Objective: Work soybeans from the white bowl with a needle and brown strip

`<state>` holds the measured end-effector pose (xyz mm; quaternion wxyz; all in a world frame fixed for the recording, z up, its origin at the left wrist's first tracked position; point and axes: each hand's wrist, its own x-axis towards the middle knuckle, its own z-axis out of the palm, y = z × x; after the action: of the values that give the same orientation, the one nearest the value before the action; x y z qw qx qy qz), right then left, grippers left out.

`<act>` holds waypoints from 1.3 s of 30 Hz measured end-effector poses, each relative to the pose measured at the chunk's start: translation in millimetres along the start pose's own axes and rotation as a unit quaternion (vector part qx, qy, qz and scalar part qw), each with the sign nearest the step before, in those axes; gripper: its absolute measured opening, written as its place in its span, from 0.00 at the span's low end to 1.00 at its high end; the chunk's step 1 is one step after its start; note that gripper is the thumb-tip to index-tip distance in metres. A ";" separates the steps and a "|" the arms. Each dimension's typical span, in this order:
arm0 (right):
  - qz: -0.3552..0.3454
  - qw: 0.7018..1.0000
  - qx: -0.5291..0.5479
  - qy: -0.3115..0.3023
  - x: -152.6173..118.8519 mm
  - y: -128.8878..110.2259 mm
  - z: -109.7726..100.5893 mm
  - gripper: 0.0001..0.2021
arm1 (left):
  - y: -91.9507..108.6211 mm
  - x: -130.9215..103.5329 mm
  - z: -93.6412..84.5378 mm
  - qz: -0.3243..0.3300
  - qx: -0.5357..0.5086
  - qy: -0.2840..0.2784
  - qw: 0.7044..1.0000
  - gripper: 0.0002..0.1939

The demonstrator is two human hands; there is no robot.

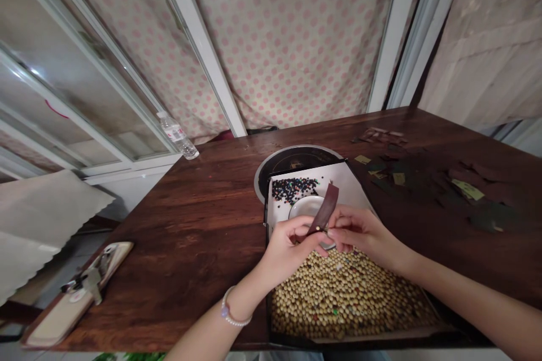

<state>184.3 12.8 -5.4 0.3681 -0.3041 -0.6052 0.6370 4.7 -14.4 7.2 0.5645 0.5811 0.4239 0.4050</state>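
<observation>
My left hand is closed on a dark brown strip that looks like leather, with a small gold-coloured stud near its lower end. The strip stands up at a slant above the fingers. Against that lower end, my right hand is pinched; whatever lies between its fingertips is too small to make out. Behind the hands sits a white bowl, partly covered by them. Tan round beads fill the near part of a black-edged tray. Small black beads with a few coloured ones lie at its far left.
A round dark inset with a silver rim lies partly under the tray. Brown scraps, dark pieces and yellow-green pieces are scattered at right. A water bottle stands at the far left edge; keys lie on a pale board.
</observation>
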 end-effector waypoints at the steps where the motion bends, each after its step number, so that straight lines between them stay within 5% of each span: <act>1: 0.002 1.000 -0.002 0.000 0.1 0.8 0.0 0.09 | 0.7 -0.2 0.1 0.001 0.003 0.002 1.000 0.12; 7: -0.076 0.987 -0.133 0.047 -2.9 4.2 4.6 0.08 | 3.6 -0.8 0.9 0.003 0.002 0.025 1.000 0.12; 13: -0.331 0.837 -0.416 0.128 -9.4 7.2 1.9 0.04 | 4.0 1.3 0.2 -0.007 -0.021 0.061 0.998 0.12; 16: -0.374 0.803 -0.450 0.115 -10.5 8.3 -0.7 0.08 | 5.2 2.5 0.0 -0.010 -0.027 0.070 0.997 0.12; 28: -0.377 0.787 -0.475 0.111 -9.1 7.6 -2.1 0.08 | 3.0 1.3 0.7 -0.010 -0.021 0.052 0.998 0.11; 39: -0.330 0.819 -0.452 0.125 -6.5 7.0 -1.0 0.05 | 1.2 -1.4 -0.1 0.017 -0.048 -0.011 0.999 0.15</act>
<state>188.0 7.9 -12.8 0.4499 -0.2957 -0.8380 0.0887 4.2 -15.7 8.4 0.5893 0.5647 0.3877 0.4284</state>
